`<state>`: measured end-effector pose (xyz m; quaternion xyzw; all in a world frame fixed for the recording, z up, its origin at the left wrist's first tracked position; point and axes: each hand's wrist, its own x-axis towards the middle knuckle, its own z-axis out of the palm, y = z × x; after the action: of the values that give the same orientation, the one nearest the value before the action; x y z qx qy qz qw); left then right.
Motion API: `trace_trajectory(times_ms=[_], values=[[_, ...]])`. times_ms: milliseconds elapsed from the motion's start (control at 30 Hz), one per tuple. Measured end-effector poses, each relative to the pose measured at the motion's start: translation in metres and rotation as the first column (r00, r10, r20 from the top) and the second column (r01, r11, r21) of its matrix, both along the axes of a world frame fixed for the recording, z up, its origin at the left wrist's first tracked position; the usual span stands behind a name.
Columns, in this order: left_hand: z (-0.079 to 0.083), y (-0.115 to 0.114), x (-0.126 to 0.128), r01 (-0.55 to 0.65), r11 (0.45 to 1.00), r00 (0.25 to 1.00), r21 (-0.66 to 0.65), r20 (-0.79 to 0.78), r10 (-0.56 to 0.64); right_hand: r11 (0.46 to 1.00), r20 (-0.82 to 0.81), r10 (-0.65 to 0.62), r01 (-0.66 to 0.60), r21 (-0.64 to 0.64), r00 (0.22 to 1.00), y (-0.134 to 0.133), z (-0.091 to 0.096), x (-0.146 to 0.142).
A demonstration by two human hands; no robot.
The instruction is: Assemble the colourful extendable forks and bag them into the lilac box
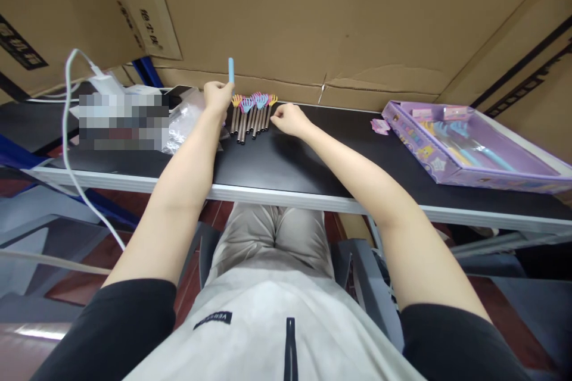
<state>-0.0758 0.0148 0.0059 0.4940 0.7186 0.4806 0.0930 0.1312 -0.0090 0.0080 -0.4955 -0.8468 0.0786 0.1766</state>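
Note:
My left hand (218, 97) is closed round a light blue stick-like handle (231, 69), which stands upright out of the top of the fist. Just right of it lies a row of small back scratchers (250, 116), with metal rods toward me and yellow, pink and blue claw heads at the far end. My right hand (290, 119) is beside the right end of this row, its fingers curled together. Whatever those fingers hold, if anything, is hidden. Part of the row's left end is close behind my left hand.
On the right stands an open purple box (440, 164) with blue and yellow claw-headed pieces inside. A small pink packet (380, 126) lies left of it. Clear plastic bags (183, 125) and a white cable (67, 107) are at the left. Cardboard (286, 24) walls the table's back.

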Motion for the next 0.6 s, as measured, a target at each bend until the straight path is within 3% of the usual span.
trace_trajectory(times_ms=[33, 100, 200, 267, 367, 600], values=[[0.001, 0.0, 0.003, -0.01, 0.998, 0.98, 0.061, 0.199, -0.002, 1.0, -0.035, 0.017, -0.018, -0.007, 0.999, 0.002, 0.001, -0.011], [0.006, -0.003, 0.01, -0.008, 0.992, 0.843, 0.124, 0.534, -0.06, 0.999, -0.09, 0.03, -0.033, -0.033, 0.996, 0.006, 0.002, -0.03], [0.012, -0.01, 0.016, 0.061, 0.977, 0.622, 0.205, 0.758, -0.198, 0.994, -0.171, 0.033, -0.05, -0.096, 0.985, 0.009, 0.001, -0.054], [0.014, -0.013, 0.016, 0.078, 0.967, 0.532, 0.241, 0.81, -0.245, 0.982, -0.231, 0.027, -0.068, -0.175, 0.973, 0.011, -0.002, -0.067], [0.01, -0.008, 0.012, 0.096, 0.956, 0.461, 0.277, 0.839, -0.29, 0.955, -0.311, -0.005, -0.088, -0.283, 0.95, 0.017, -0.01, -0.081], [0.002, 0.004, 0.005, 0.123, 0.951, 0.416, 0.283, 0.856, -0.308, 0.944, -0.344, -0.072, -0.048, -0.328, 0.936, 0.027, -0.02, -0.097]])
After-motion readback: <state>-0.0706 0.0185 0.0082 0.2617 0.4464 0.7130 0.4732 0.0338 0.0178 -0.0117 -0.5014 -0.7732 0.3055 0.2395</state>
